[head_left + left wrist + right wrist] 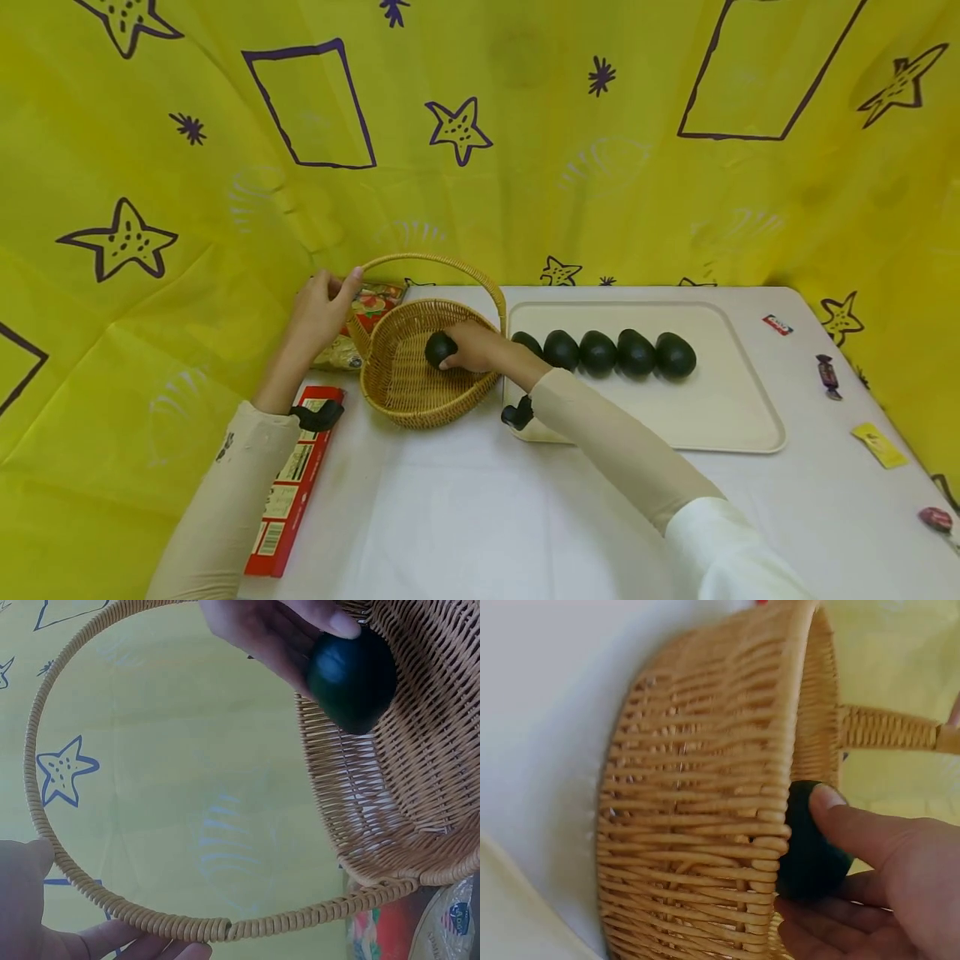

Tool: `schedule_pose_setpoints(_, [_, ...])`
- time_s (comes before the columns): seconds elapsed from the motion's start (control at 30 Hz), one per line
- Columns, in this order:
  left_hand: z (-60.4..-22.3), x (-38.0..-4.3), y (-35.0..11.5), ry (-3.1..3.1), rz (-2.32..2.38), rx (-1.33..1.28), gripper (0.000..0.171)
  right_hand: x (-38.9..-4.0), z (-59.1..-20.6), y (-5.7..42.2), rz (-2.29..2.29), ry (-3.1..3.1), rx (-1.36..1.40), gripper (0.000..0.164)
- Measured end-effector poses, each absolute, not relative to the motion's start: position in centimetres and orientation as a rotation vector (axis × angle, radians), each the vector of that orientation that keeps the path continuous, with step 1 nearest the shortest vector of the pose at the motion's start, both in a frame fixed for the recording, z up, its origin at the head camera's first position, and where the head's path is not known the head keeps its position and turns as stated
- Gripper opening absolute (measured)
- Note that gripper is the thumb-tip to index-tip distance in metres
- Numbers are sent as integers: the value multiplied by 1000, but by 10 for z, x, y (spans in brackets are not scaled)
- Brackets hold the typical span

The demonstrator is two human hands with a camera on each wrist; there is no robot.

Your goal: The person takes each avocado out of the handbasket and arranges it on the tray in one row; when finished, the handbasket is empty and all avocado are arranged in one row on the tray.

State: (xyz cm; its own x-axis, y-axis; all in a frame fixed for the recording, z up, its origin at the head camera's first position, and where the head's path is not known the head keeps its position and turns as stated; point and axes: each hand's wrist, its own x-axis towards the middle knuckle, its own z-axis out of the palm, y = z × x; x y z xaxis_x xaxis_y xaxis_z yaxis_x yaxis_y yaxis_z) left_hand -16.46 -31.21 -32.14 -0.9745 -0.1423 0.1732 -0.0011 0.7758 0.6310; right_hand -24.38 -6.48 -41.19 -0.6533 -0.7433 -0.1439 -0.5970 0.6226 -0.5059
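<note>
A wicker basket (pixel 423 412) stands on the table, its arched handle rising above it. My left hand (pixel 322 310) grips the left side of the handle (pixel 135 913); thumb and fingers lie around it in the left wrist view. Inside the basket's opening, my right hand (pixel 478 346) holds a dark green avocado (pixel 439 350) between thumb and fingers. The right wrist view shows that avocado (pixel 810 847) partly hidden by the basket's rim. Several more avocados (pixel 597 353) sit in a row on a cream tray (pixel 731 408), the leftmost partly covered by the right arm.
Left of the basket lies a long red box (pixel 296 475), with colourful food packets (pixel 375 304) behind it. Along the table's right side are a small red-and-white packet (pixel 777 324), a dark wrapped candy (pixel 828 377), a yellow packet (pixel 879 445) and a lollipop (pixel 936 519). A yellow patterned curtain (pixel 517 192) hangs behind.
</note>
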Motion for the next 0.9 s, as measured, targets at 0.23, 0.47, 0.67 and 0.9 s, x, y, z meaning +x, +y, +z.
schedule_pose_setpoints(0.23, [-321, -165, -313, -2773, -971, 131, 76, -230, -403, -47, -771, 2453, -1160, 73])
schedule_pose_setpoints(0.47, [-321, -165, -312, -2779, -975, 136, 73, -207, -392, -10, -916, 2353, -1211, 76])
schedule_pose_setpoints(0.67, [-322, -165, -312, -2765, -995, 111, 72, -187, -382, 31, -935, 2368, -1269, 75])
schedule_pose_setpoints(0.9, [-322, -165, -312, -2763, -1005, 123, 74, -171, -376, 93, -990, 2463, -1209, 76])
